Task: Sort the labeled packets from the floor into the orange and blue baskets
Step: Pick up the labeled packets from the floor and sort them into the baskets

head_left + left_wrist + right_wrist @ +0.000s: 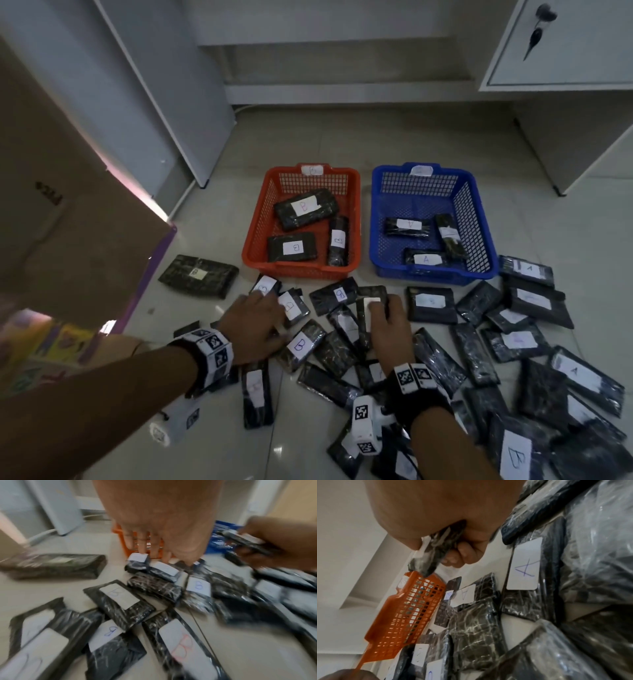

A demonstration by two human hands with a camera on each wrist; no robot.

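Several black wrapped packets with white A or B labels lie scattered on the tiled floor. The orange basket holds three B packets. Beside it, the blue basket holds three A packets. My left hand reaches down with straight fingers over a small labeled packet near the orange basket's front. My right hand grips a black packet with a white label, also seen as the held packet in the right wrist view. Its letter is hidden.
A larger B packet lies alone left of the orange basket. A brown cardboard box stands close on the left. White cabinets and a white panel stand behind the baskets. Packets crowd the floor to my right.
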